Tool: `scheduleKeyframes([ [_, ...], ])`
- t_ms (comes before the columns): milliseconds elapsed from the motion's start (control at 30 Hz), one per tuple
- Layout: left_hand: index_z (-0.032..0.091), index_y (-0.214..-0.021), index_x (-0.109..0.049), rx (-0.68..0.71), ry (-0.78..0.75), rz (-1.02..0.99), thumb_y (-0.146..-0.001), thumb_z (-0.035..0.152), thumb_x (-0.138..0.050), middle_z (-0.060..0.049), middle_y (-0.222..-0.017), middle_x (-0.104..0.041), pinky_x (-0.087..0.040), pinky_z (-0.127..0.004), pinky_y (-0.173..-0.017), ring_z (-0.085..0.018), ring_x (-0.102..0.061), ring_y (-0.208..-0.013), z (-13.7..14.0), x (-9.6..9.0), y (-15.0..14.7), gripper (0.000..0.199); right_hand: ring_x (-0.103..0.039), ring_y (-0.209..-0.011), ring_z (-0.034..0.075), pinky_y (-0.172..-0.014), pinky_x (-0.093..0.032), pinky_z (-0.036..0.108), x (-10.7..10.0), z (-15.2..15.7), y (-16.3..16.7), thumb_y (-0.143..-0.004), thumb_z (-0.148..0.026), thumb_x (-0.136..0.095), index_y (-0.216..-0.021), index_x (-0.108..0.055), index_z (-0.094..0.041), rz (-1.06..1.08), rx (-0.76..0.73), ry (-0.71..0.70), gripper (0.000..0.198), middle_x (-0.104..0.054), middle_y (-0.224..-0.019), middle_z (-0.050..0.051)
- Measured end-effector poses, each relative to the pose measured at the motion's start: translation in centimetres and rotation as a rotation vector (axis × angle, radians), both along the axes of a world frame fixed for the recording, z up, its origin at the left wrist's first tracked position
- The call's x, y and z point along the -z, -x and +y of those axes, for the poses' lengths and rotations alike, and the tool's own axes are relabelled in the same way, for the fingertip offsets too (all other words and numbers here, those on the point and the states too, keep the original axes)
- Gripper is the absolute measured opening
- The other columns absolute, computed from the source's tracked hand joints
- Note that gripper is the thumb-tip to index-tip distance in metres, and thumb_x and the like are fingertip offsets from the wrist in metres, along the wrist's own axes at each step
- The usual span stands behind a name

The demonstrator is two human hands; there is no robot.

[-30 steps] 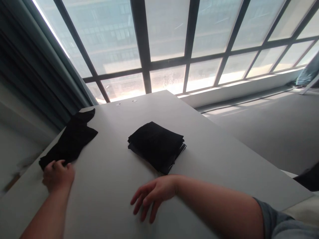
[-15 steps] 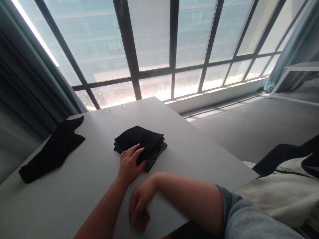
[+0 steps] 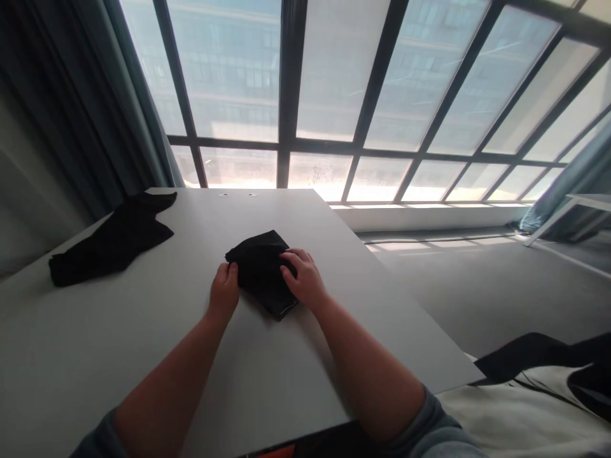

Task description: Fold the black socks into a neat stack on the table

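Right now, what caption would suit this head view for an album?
Both hands, left hand and right hand, on a folded black cloth atop a grey table.

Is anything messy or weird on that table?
A little. The loose black cloth lies rumpled and unfolded near the table's far left edge, unlike the neat folded black stack that the left hand and right hand rest on. Nothing looks spilled or torn.
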State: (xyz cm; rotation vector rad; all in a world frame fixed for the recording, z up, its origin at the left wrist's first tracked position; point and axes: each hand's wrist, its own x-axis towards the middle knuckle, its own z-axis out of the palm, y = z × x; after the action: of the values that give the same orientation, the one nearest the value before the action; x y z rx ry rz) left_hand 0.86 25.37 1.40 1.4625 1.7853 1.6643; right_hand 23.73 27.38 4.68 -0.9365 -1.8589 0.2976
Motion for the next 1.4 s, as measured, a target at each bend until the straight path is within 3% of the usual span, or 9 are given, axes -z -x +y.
scheduleKeyframes([
  [167, 0.024, -0.088, -0.055, 0.011, 0.052, -0.115, -0.100, 0.055, -0.040, -0.002, -0.088, -0.061, -0.048, -0.037, -0.086, -0.023, -0.060, -0.088, 0.5, 0.1, 0.9, 0.036, -0.051, -0.143, 0.031, -0.119, -0.043, 0.050, 1.2, 0.0, 0.9, -0.090, -0.042, -0.074, -0.155, -0.050, -0.026, -0.187, -0.204, 0.035, 0.071, -0.046, -0.160, 0.016],
  [333, 0.024, -0.100, -0.052, 0.081, 0.020, 0.009, -0.091, 0.064, -0.057, -0.002, -0.091, -0.063, -0.053, -0.040, -0.086, -0.025, -0.064, -0.089, -0.1, -0.2, 0.6, 0.042, -0.060, -0.122, 0.029, -0.109, -0.048, 0.047, 1.3, -0.4, 1.4, -0.081, -0.027, -0.079, -0.124, -0.068, -0.024, -0.242, -0.154, -0.001, 0.045, -0.064, -0.128, 0.011],
  [500, 0.025, -0.123, -0.048, 0.131, -0.008, 0.190, -0.083, 0.055, -0.072, -0.007, -0.110, -0.068, -0.056, -0.045, -0.088, -0.030, -0.069, -0.101, -0.6, -0.2, 0.2, 0.056, -0.062, -0.093, 0.022, -0.088, -0.050, 0.035, 1.5, 0.1, 1.5, -0.091, -0.023, -0.062, -0.093, -0.064, -0.022, -0.084, -0.075, 0.010, 0.003, -0.066, -0.097, 0.005],
  [700, 0.023, -0.120, -0.056, 0.144, -0.184, 0.548, -0.085, 0.021, -0.056, -0.009, -0.107, -0.067, -0.053, -0.047, -0.095, -0.030, -0.067, -0.104, -0.4, -1.0, 2.1, 0.035, -0.055, -0.076, 0.019, -0.072, -0.045, 0.031, 0.5, 0.7, 0.0, -0.097, -0.043, -0.055, -0.085, -0.056, -0.023, 0.297, 0.206, 0.051, 0.024, -0.060, -0.080, 0.000],
  [867, 0.022, -0.109, -0.060, -0.159, -0.231, 0.552, -0.075, 0.014, -0.057, -0.009, -0.107, -0.063, -0.052, -0.043, -0.090, -0.027, -0.063, -0.095, -0.5, -2.2, 3.8, 0.035, -0.050, -0.071, 0.017, -0.067, -0.044, 0.031, -0.4, 0.8, -1.1, -0.097, -0.051, -0.053, -0.082, -0.050, -0.024, 0.564, 0.311, 0.090, 0.030, -0.053, -0.074, -0.003],
  [1000, 0.024, -0.112, -0.057, -0.189, 0.003, 0.273, -0.087, 0.031, -0.062, -0.005, -0.107, -0.068, -0.052, -0.036, -0.075, -0.021, -0.064, -0.078, 0.0, -1.9, 4.1, 0.027, -0.054, -0.082, 0.019, -0.075, -0.050, 0.033, 0.1, 1.0, -0.7, -0.096, -0.047, -0.054, -0.091, -0.053, -0.023, 0.558, 0.268, 0.092, 0.024, -0.056, -0.084, 0.000],
  [1100, 0.022, -0.118, -0.055, -0.117, 0.052, 0.201, -0.090, 0.035, -0.062, -0.009, -0.112, -0.068, -0.054, -0.038, -0.077, -0.023, -0.067, -0.085, 0.3, -1.3, 3.8, 0.032, -0.058, -0.106, 0.021, -0.083, -0.056, 0.035, 0.9, 1.5, 0.0, -0.090, -0.038, -0.061, -0.113, -0.052, -0.025, 0.589, 0.152, 0.094, 0.028, -0.058, -0.117, 0.007],
  [1267, 0.021, -0.125, -0.066, -0.090, -0.256, 0.675, -0.088, 0.024, -0.066, -0.017, -0.135, -0.060, -0.044, -0.053, -0.108, -0.034, -0.058, -0.123, -1.1, -2.0, 1.6, 0.037, -0.051, -0.126, 0.024, -0.093, -0.059, 0.042, 1.2, 1.1, 0.7, -0.085, -0.026, -0.066, -0.119, -0.051, -0.027, 0.462, 0.144, -0.054, 0.038, -0.042, -0.142, 0.012],
  [1400, 0.026, -0.114, -0.072, 0.164, -0.277, 0.843, -0.100, 0.026, -0.058, -0.010, -0.119, -0.070, -0.047, -0.047, -0.103, -0.029, -0.064, -0.111, -2.6, -2.4, -0.9, 0.020, -0.054, -0.113, 0.027, -0.104, -0.052, 0.051, 0.5, -0.1, 0.7, -0.089, -0.024, -0.067, -0.103, -0.067, -0.024, 0.171, 0.263, -0.133, 0.014, -0.049, -0.126, 0.011],
])
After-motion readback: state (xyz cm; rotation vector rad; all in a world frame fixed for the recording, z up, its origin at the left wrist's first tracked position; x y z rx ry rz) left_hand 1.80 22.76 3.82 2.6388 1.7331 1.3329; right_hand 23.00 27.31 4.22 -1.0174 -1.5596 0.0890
